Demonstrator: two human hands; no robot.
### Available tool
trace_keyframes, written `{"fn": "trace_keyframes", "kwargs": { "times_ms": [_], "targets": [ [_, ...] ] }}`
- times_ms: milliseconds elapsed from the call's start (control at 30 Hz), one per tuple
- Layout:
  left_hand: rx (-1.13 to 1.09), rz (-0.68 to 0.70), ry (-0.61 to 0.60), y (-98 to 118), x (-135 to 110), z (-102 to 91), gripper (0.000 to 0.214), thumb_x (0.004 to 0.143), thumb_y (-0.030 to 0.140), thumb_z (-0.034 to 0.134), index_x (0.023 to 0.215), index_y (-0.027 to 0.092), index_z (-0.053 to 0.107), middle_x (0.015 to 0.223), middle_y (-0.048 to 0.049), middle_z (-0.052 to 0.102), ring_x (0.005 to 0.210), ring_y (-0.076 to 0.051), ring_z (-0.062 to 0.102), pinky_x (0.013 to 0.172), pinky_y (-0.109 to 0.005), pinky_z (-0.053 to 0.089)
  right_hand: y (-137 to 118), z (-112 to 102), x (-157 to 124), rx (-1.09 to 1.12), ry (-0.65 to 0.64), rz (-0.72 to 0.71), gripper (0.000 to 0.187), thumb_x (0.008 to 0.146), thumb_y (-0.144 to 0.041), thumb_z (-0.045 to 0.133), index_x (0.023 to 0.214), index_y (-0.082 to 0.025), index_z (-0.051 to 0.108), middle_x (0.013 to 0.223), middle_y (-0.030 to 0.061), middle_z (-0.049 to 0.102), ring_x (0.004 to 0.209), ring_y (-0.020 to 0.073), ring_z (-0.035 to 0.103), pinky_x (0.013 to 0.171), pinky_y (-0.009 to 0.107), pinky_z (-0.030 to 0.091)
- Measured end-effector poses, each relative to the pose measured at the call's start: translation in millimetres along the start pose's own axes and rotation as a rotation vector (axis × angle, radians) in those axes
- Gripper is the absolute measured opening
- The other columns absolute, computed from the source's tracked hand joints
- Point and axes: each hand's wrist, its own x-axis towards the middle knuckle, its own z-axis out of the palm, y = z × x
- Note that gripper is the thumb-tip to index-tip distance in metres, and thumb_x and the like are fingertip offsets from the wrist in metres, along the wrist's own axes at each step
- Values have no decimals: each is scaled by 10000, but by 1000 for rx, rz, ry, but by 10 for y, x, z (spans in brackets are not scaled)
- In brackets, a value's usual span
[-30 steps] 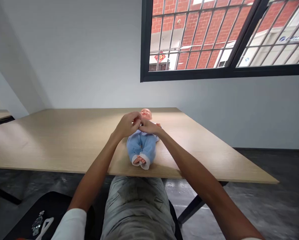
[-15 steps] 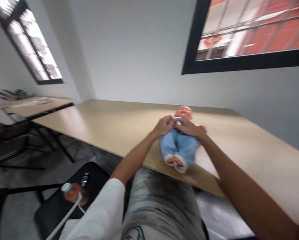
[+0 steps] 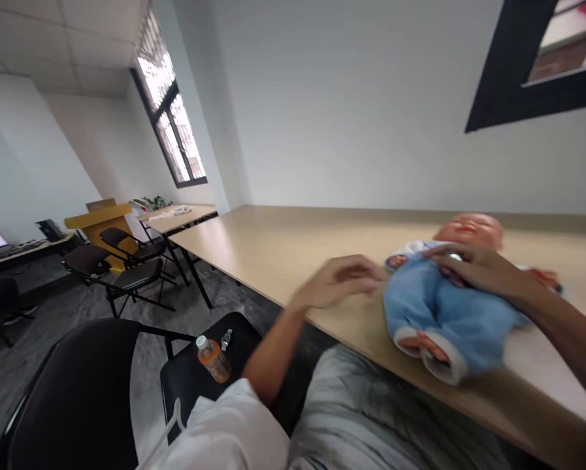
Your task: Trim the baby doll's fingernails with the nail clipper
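Observation:
A baby doll [image 3: 423,300] in light-blue clothes with white cuffs lies on its back on the wooden table [image 3: 273,245], feet toward me. My right hand [image 3: 476,266] rests on the doll's chest, its fingers bent. A small shiny silver thing [image 3: 454,256] shows at those fingers; its kind is unclear, and what lies under the palm is hidden. Left of the doll, above the tabletop, my left hand [image 3: 339,281] is slightly blurred. Thumb and fingers are apart and curved, with nothing seen between them.
On a black chair seat [image 3: 178,385] to my left stand an orange drink bottle [image 3: 213,359] and a silver wristwatch [image 3: 227,339]. Another black chair [image 3: 77,391] is nearer. Folding chairs [image 3: 140,274] and a second table [image 3: 179,220] stand farther left. A wall runs behind the table.
My left hand has come off the doll's chest and moved left. The right hand stays on the doll. The view has turned left, so the doll now appears farther right and larger.

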Motion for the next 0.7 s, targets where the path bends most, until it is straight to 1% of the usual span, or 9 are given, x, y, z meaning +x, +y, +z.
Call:
{"fn": "trace_keyframes", "kwargs": {
  "times_ms": [33, 100, 133, 200, 300, 367, 533, 633, 700],
  "targets": [
    [-36, -136, -84, 220, -365, -258, 621, 892, 758, 923, 1081, 179, 800, 1105, -165, 837, 1016, -285, 803, 960, -418, 637, -111, -23, -26, 61, -103, 89, 365, 1021, -634, 702, 990, -291, 823, 600, 120, 632, 526, 261, 622, 631, 471, 522],
    [13, -497, -282, 518, -1012, -860, 743, 749, 786, 1011, 1100, 158, 827, 1061, -185, 862, 993, -321, 816, 924, -411, 643, -330, -52, -61, 87, -119, 225, 159, 1053, -353, 690, 1032, -251, 810, 618, 80, 626, 568, 244, 612, 684, 455, 510],
    [69, -625, -209, 574, -1281, -1158, 760, 720, 787, 1017, 1107, 160, 831, 1027, -172, 866, 995, -326, 817, 910, -400, 640, -429, -59, -76, 86, -107, 261, 151, 1071, -262, 667, 1057, -229, 813, 622, 61, 617, 583, 231, 599, 703, 440, 504],
    [168, -792, 113, 501, -1708, -1653, 705, 798, 837, 891, 1014, 171, 808, 813, -107, 810, 971, -321, 816, 884, -372, 633, -589, -66, -109, 81, -100, 319, 220, 1103, -144, 609, 1094, -184, 826, 623, 30, 593, 594, 203, 570, 725, 417, 484],
    [237, -1222, 287, 77, -2125, -2039, 475, 830, 647, 852, 840, 193, 713, 643, -65, 715, 987, -326, 815, 883, -357, 641, -718, -71, -160, 136, -93, 317, 238, 1120, -86, 598, 1165, -132, 827, 698, 15, 617, 598, 164, 547, 726, 395, 466],
    [216, -1413, 328, -271, -2298, -2072, 458, 837, 612, 830, 763, 204, 636, 601, -71, 684, 936, -329, 786, 858, -392, 652, -742, -75, -185, 147, -79, 301, 219, 1126, -87, 620, 1186, -115, 828, 721, 9, 628, 595, 147, 544, 736, 390, 463],
    [71, -1543, 144, -976, -2456, -1735, 480, 837, 629, 830, 736, 235, 575, 715, -131, 748, 1090, -426, 802, 1012, -618, 665, -767, -89, -218, 108, -54, 324, 231, 1157, -80, 598, 1185, -97, 827, 712, -21, 594, 576, 109, 529, 750, 378, 443],
    [20, -1621, 15, -1225, -2418, -1467, 447, 870, 601, 789, 716, 234, 588, 836, -191, 800, 1146, -440, 792, 1058, -675, 642, -805, -98, -232, 99, -52, 323, 218, 1158, -76, 604, 1193, -86, 819, 717, -32, 591, 563, 91, 520, 732, 359, 431],
    [17, -1660, -13, -1290, -2378, -1320, 420, 893, 563, 775, 710, 225, 605, 851, -208, 808, 1101, -428, 787, 997, -661, 665, -824, -99, -239, 104, -56, 328, 212, 1160, -69, 602, 1214, -60, 807, 716, -36, 590, 555, 84, 515, 722, 348, 431]
  ]
}}
